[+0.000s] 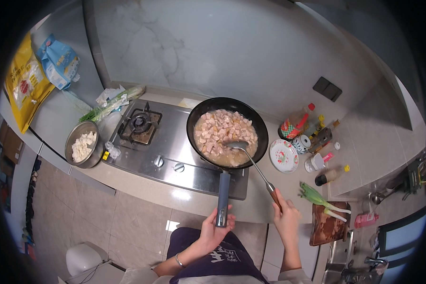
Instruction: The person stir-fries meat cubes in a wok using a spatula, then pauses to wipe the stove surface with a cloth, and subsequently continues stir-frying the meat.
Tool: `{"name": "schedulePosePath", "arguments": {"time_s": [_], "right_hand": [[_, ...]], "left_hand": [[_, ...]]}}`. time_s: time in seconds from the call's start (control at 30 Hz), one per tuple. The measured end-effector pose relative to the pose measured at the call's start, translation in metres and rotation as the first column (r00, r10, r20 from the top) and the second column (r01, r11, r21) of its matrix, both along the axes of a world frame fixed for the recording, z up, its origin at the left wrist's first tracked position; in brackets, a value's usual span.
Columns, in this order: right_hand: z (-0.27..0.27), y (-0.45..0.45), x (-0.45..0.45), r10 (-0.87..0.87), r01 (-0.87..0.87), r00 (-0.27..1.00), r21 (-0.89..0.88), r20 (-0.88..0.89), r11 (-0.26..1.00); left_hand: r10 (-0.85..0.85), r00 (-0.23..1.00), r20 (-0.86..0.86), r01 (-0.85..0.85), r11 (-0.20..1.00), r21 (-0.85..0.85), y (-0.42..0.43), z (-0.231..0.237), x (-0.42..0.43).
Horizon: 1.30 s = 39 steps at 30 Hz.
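Observation:
A black wok (260,142) sits on the right burner of the gas stove, with diced pale meat (220,124) in cloudy liquid inside it. Around the end of its grey handle (223,191) is my left hand (216,223), thumb and fingers on either side. My right hand (287,216) grips the wooden handle of a metal cooking spatula (257,167). The spatula's head rests among the meat near the wok's right-front side, partly sunk in the liquid.
Left of the stainless gas stove (170,142) stands a metal bowl (96,151) with a white crumbly food. A floral plate (284,156), a soy-sauce-type bottle (293,124) and several jars line the right. Beyond them, leeks (319,198) lie on a wooden cutting board (323,230) near the sink (337,255).

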State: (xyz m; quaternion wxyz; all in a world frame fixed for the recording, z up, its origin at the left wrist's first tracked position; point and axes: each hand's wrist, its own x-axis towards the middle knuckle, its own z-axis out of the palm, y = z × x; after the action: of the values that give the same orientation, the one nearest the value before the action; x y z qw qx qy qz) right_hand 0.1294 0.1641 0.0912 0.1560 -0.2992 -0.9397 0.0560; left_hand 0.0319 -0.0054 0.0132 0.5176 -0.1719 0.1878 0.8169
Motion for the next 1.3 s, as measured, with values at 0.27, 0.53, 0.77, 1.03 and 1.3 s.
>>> {"name": "schedulePosePath", "arguments": {"time_s": [0.27,0.53,0.77,1.03,1.3], "right_hand": [[0.002,-0.001,-0.012,0.010,-0.014,0.999,0.085,0.045,0.996],[0.021,0.003,-0.043,0.043,-0.041,0.999,0.122,-0.008,0.992],[-0.009,0.024,-0.104,0.111,-0.104,0.993,0.167,-0.031,0.980],[0.003,0.023,-0.121,0.115,-0.105,0.991,0.133,-0.067,0.986],[0.000,0.029,-0.103,0.119,-0.122,0.993,0.157,0.026,0.980]], "left_hand": [[-0.097,0.987,-0.128,0.110,0.989,0.101,-0.019,-0.021,0.008],[-0.145,0.977,-0.155,0.158,0.985,0.071,-0.024,-0.014,0.004],[-0.192,0.964,-0.182,0.208,0.975,0.072,-0.021,-0.013,0.007],[-0.176,0.966,-0.188,0.193,0.979,0.073,-0.022,-0.013,0.008],[-0.172,0.968,-0.184,0.183,0.982,0.045,-0.024,-0.013,0.009]]}}
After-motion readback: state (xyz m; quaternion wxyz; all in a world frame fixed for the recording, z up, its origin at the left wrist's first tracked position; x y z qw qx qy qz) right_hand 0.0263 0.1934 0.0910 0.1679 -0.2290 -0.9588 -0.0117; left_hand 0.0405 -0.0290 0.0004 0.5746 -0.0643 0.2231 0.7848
